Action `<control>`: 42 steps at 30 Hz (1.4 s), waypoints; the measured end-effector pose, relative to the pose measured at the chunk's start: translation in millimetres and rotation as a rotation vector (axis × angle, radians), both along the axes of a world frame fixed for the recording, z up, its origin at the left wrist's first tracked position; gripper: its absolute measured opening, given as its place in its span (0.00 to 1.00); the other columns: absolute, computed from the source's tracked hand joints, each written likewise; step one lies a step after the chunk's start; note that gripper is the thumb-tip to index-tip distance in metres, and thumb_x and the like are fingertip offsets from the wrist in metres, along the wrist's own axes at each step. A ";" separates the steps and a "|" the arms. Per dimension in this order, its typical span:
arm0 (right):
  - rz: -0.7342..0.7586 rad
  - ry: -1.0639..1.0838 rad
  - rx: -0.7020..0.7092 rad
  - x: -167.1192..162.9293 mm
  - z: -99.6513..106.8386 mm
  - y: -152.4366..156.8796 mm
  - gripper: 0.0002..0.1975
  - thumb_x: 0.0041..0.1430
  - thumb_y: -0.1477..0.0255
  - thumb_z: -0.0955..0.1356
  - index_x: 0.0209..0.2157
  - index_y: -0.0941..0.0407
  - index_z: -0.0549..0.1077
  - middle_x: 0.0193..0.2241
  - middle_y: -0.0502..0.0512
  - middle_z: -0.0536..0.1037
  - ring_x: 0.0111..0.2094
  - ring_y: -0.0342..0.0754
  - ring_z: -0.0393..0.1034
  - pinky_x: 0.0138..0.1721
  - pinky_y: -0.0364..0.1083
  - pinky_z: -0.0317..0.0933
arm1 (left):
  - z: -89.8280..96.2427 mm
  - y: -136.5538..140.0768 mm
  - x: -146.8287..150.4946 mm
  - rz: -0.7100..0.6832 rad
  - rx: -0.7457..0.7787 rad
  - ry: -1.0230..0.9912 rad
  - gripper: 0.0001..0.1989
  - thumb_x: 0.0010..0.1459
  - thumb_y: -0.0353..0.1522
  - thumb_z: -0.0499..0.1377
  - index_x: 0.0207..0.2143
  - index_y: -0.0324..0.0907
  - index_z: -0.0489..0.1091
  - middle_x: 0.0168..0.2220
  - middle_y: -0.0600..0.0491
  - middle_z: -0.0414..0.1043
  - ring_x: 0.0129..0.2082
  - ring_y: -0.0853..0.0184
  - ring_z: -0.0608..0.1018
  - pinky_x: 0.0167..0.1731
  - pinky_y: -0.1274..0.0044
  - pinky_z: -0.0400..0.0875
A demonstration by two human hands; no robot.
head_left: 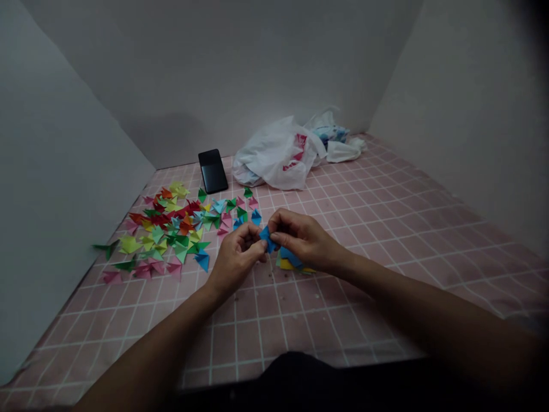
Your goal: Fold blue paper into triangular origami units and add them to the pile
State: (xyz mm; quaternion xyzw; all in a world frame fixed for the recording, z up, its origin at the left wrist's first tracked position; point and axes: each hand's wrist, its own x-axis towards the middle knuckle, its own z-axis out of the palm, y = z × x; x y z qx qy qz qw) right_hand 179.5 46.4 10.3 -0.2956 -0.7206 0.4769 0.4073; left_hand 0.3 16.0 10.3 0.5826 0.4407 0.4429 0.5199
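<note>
A small piece of folded blue paper (267, 238) is held up between both hands over the table. My left hand (238, 252) pinches its left side between thumb and fingers. On the opposite side, my right hand (302, 237) grips it the same way, thumb on the near face. Beneath the right hand lies a stack of square paper (293, 262) in blue, yellow and green, partly hidden by that hand. To the left spreads a crowd of folded paper cranes (180, 240) in pink, red, green, yellow and blue, with a blue crane (202, 260) close to my left wrist.
A black phone (213, 171) leans upright behind the cranes. A white plastic bag (278, 154) with red print rests at the back, beside another crumpled packet (332, 134). Pink checked cloth (398, 229) covers the table, and pale walls enclose three sides.
</note>
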 end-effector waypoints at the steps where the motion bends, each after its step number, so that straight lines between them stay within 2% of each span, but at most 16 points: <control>1: -0.010 0.004 -0.005 -0.3 -0.8 0.2 0.03 0.58 0.76 0.66 0.31 0.56 0.67 0.28 0.49 0.70 0.28 0.42 0.64 0.30 0.43 0.60 | -1.1 0.3 -0.1 0.005 -0.007 -0.023 0.07 0.55 0.34 0.63 0.31 0.40 0.69 0.26 0.57 0.72 0.24 0.72 0.74 0.27 0.79 0.70; 7: -0.026 0.015 0.017 -1.0 -3.3 1.4 0.02 0.58 0.75 0.66 0.31 0.56 0.66 0.28 0.49 0.69 0.28 0.43 0.65 0.32 0.44 0.61 | -12.1 2.5 -2.7 0.000 -0.044 -0.169 0.09 0.62 0.38 0.61 0.37 0.41 0.72 0.27 0.56 0.74 0.25 0.72 0.76 0.29 0.79 0.73; 15: -0.020 0.024 0.019 -0.5 -4.1 1.3 0.03 0.58 0.74 0.66 0.31 0.56 0.66 0.28 0.48 0.69 0.29 0.42 0.63 0.31 0.44 0.59 | -9.8 5.2 0.6 0.021 -0.175 -0.306 0.13 0.54 0.39 0.69 0.32 0.39 0.72 0.26 0.56 0.74 0.22 0.75 0.75 0.27 0.82 0.72; 19: -0.025 0.019 0.023 -0.4 -4.4 1.7 0.02 0.58 0.74 0.66 0.31 0.56 0.66 0.27 0.48 0.68 0.29 0.42 0.63 0.31 0.44 0.59 | -8.6 4.8 0.9 0.036 -0.179 -0.297 0.14 0.52 0.39 0.70 0.32 0.39 0.72 0.26 0.56 0.75 0.22 0.75 0.75 0.26 0.82 0.73; 26: -0.008 0.031 0.026 -1.0 -5.4 2.3 0.02 0.58 0.75 0.66 0.32 0.56 0.66 0.27 0.48 0.69 0.28 0.41 0.63 0.30 0.43 0.59 | -10.3 4.2 -0.5 0.044 -0.125 -0.244 0.11 0.54 0.38 0.69 0.31 0.40 0.73 0.25 0.56 0.76 0.23 0.73 0.77 0.27 0.80 0.74; 42: 0.004 0.079 -0.036 -1.6 -3.0 0.8 0.03 0.58 0.74 0.67 0.32 0.56 0.67 0.28 0.48 0.69 0.28 0.41 0.65 0.30 0.43 0.62 | -3.9 2.3 1.6 0.088 -0.040 -0.143 0.11 0.55 0.38 0.67 0.30 0.39 0.73 0.25 0.56 0.76 0.22 0.73 0.76 0.27 0.80 0.73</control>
